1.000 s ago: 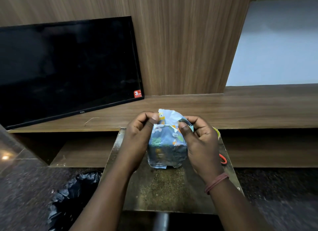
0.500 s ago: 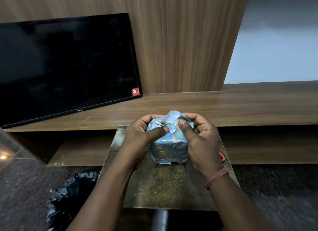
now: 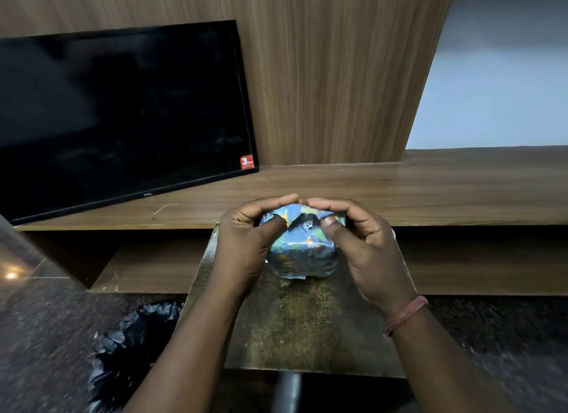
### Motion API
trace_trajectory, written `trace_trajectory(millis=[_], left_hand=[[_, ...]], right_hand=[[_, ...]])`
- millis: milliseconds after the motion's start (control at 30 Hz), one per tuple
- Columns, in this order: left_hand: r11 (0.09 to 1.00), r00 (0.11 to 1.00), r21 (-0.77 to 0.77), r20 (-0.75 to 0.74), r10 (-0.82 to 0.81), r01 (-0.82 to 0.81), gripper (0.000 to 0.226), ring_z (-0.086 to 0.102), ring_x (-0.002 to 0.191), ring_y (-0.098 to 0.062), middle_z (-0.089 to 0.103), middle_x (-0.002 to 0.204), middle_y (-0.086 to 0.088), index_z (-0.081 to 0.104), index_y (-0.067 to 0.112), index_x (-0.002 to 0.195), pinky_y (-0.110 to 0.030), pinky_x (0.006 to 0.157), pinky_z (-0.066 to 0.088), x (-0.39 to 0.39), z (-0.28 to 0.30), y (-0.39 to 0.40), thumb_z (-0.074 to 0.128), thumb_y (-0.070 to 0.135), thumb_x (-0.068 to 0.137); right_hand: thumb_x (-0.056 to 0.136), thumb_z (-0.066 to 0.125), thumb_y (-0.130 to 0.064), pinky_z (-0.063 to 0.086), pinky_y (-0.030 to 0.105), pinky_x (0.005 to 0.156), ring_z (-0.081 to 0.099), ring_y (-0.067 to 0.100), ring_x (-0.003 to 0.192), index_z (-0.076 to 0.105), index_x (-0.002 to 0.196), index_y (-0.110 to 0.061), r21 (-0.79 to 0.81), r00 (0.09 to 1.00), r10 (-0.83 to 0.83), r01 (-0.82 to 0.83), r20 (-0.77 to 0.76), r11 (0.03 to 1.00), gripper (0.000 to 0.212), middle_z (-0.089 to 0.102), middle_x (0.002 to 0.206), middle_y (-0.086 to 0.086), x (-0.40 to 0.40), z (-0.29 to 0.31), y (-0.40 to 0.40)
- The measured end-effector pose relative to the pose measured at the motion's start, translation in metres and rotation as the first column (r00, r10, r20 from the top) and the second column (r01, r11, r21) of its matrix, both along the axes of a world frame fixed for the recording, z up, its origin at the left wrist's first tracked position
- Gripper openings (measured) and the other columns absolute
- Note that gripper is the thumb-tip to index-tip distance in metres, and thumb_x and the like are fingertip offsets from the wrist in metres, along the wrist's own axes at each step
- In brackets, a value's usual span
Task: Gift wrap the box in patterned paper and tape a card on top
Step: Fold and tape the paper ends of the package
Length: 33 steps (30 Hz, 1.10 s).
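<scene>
**Top flap folded flat**

The paper flap that stood up a second ago now lies down on the one wrapped box (image 3: 302, 252) — left hand (image 3: 246, 243) and right hand (image 3: 365, 252) both grip it, thumbs pressing the top, on the small table (image 3: 307, 329).

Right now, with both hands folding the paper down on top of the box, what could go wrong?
1. No tape shows on the top flaps: if the left hand or right hand lets go, the patterned paper may spring open.
2. The paper already looks crumpled, so harder pressing could tear it.
3. The box sits on a small table and might slide off its far edge.
</scene>
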<state>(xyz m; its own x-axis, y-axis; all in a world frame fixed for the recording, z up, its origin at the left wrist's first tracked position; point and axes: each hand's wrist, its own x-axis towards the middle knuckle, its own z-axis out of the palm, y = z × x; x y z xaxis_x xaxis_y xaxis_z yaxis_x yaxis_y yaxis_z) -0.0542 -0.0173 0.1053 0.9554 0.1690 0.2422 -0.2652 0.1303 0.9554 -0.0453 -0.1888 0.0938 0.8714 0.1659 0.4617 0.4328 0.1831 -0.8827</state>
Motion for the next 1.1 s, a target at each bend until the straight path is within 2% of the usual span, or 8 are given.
trace_trajectory(millis=[167,367,533,633,700,767,867,1100], left_hand=[[0.999,0.999,-0.015,0.039,-0.034,0.034,0.039,0.075,0.102,-0.026,0.079,0.103,-0.01,0.083,0.019,0.086,-0.041,0.088,0.058,0.002,-0.002,0.002,0.061,-0.013,0.083],[0.982,0.983,-0.09,0.096,-0.157,0.166,0.033,0.072,0.106,-0.029,0.077,0.106,-0.017,0.078,0.011,0.079,-0.04,0.088,0.054,0.002,-0.006,-0.006,0.047,0.0,0.076],[0.981,0.971,-0.07,0.175,-0.164,0.179,0.031,0.065,0.115,-0.037,0.072,0.11,-0.021,0.073,0.003,0.077,-0.055,0.1,0.046,0.004,-0.013,-0.007,0.046,0.017,0.08],[0.997,0.981,0.07,0.185,-0.049,0.037,0.022,0.067,0.112,-0.031,0.074,0.107,-0.009,0.069,0.013,0.072,-0.06,0.103,0.046,0.004,-0.014,-0.011,0.056,0.024,0.086],[0.992,0.988,0.127,0.155,-0.009,-0.011,0.014,0.067,0.111,-0.025,0.074,0.107,-0.002,0.067,0.017,0.074,-0.058,0.103,0.047,0.004,-0.014,-0.013,0.065,0.027,0.084],[0.994,0.987,0.108,0.159,-0.027,0.01,0.006,0.066,0.112,-0.023,0.073,0.109,-0.001,0.066,0.015,0.09,-0.054,0.102,0.048,0.003,-0.015,-0.014,0.066,0.018,0.085],[0.997,0.988,-0.001,0.132,-0.08,0.081,0.032,0.061,0.108,-0.024,0.069,0.112,-0.007,0.061,0.012,0.113,-0.046,0.097,0.047,0.003,-0.016,-0.014,0.055,0.005,0.083],[0.987,0.986,-0.075,0.1,-0.133,0.141,0.034,0.05,0.097,-0.024,0.059,0.103,-0.008,0.068,0.018,0.11,-0.039,0.085,0.042,0.004,-0.015,-0.012,0.052,0.009,0.081]], right_hand=[[0.093,0.051,0.016,0.048,0.045,0.105,0.062,0.025,0.124,0.066,0.116,-0.004,0.069,0.994,0.086,-0.081,-0.064,0.994,0.035,0.071,0.123,0.011,0.003,-0.005,-0.001],[0.083,0.051,0.02,0.05,0.057,0.099,0.068,0.031,0.112,0.074,0.086,-0.004,0.096,0.992,-0.127,0.124,0.022,0.988,0.034,0.075,0.108,0.012,0.005,-0.013,0.006],[0.077,0.049,0.017,0.051,0.048,0.096,0.068,0.03,0.111,0.076,0.08,-0.003,0.079,0.98,-0.182,0.176,0.081,0.981,0.034,0.074,0.107,0.013,0.005,-0.014,0.005],[0.08,0.046,0.013,0.051,0.047,0.094,0.067,0.033,0.111,0.076,0.08,0.001,0.09,0.975,-0.187,0.177,0.119,0.98,0.032,0.073,0.108,0.016,0.001,-0.013,0.006],[0.082,0.043,0.01,0.051,0.05,0.094,0.065,0.035,0.113,0.075,0.082,0.003,0.1,0.977,-0.173,0.161,0.126,0.982,0.033,0.071,0.112,0.018,0.0,-0.013,0.007],[0.084,0.042,0.006,0.05,0.049,0.096,0.064,0.034,0.115,0.075,0.083,0.004,0.097,0.978,-0.169,0.158,0.119,0.983,0.033,0.07,0.115,0.019,0.0,-0.014,0.005],[0.088,0.046,0.002,0.05,0.046,0.098,0.064,0.03,0.117,0.076,0.084,0.002,0.063,0.976,-0.183,0.177,0.118,0.982,0.031,0.071,0.116,0.016,0.0,-0.013,0.004],[0.087,0.069,-0.01,0.048,0.029,0.1,0.062,0.02,0.123,0.076,0.095,-0.004,-0.061,0.983,-0.163,0.168,0.083,0.984,0.013,0.069,0.124,0.005,-0.002,-0.01,0.002]])
